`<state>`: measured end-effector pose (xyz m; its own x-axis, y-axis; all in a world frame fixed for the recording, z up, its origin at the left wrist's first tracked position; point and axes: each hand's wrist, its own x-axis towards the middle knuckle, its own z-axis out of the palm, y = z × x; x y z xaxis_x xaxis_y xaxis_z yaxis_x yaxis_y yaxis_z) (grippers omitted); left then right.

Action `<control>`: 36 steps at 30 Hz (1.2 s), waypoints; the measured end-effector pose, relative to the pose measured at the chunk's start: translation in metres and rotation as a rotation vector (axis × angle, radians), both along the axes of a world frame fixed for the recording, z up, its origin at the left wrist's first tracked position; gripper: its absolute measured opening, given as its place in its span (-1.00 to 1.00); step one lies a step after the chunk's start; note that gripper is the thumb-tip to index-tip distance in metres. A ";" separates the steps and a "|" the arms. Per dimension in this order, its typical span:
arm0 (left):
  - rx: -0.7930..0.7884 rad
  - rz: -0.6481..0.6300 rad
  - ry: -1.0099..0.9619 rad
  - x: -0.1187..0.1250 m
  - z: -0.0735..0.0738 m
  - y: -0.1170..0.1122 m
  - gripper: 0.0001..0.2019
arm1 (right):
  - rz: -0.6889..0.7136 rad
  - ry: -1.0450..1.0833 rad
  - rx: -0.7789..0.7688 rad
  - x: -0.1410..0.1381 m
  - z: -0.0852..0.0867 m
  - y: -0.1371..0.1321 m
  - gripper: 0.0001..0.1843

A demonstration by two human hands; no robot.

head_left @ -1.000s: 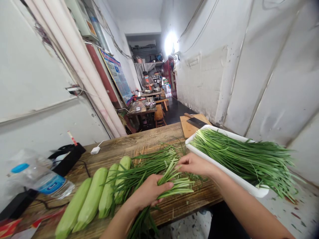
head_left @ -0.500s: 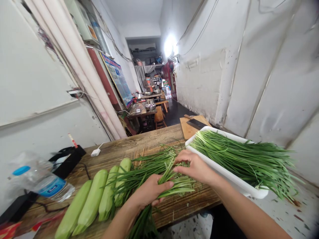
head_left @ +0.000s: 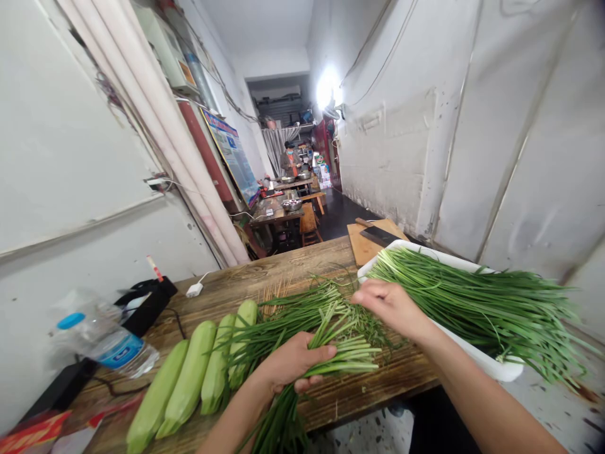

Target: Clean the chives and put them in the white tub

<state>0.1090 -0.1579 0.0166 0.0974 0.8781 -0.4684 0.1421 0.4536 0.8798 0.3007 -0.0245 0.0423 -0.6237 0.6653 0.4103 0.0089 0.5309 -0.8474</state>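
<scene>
My left hand (head_left: 300,362) is wrapped round a bunch of garlic chives (head_left: 357,356), pale cut ends pointing right and green leaves hanging down over the table's front edge. To the right of the bunch, my right hand (head_left: 390,306) hovers above scattered trimmings (head_left: 378,334), near the tray's left end. Its fingers are curled together; whether anything is pinched in them is hidden. Behind my left hand, more loose chives (head_left: 293,315) lie on the wooden table (head_left: 236,280). A white tray (head_left: 513,369) holds a thick heap of chives (head_left: 463,296), leaves overhanging its right end.
Several pale green zucchini (head_left: 186,378) lie left of my left hand. Thin sticks (head_left: 275,295), a white charger (head_left: 195,290) and a water bottle (head_left: 120,350) are also on the table. A cleaver (head_left: 378,236) rests on a cutting board (head_left: 362,250). Another person (head_left: 290,162) stands far back.
My right hand has drawn away from the bunch to the right, its fingers now curled closer together. My left hand still grips the chives. The whole view has shifted slightly.
</scene>
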 end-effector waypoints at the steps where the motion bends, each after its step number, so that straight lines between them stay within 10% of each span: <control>1: 0.006 -0.012 0.003 0.001 -0.001 0.001 -0.57 | 0.049 -0.014 0.061 -0.006 -0.001 -0.004 -0.73; 8: 0.089 0.016 0.063 0.014 -0.001 0.007 -0.57 | 0.102 -0.068 0.124 -0.041 -0.017 -0.026 -0.85; 13: 0.139 0.014 0.068 0.013 0.008 0.003 -0.56 | 0.218 0.086 -0.167 -0.028 -0.009 -0.022 -0.85; 16: 0.101 0.096 0.095 0.004 0.007 -0.002 -0.56 | 0.058 0.388 -0.374 -0.007 0.004 -0.009 -0.81; 26: 0.129 0.070 0.106 0.007 -0.001 0.001 -0.57 | 0.057 -0.005 0.108 -0.041 -0.013 -0.024 -0.86; 32: 0.144 0.095 0.096 0.002 0.004 -0.002 -0.61 | 0.102 0.130 -0.103 -0.036 -0.013 -0.021 -0.82; 36: 0.133 0.141 0.083 -0.002 0.003 -0.003 -0.59 | -0.154 0.314 -0.172 -0.016 -0.009 -0.006 -0.68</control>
<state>0.1071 -0.1613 0.0198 -0.0647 0.9349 -0.3491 0.1599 0.3550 0.9211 0.2848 -0.0303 0.0334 -0.3729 0.8170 0.4398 -0.1964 0.3937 -0.8980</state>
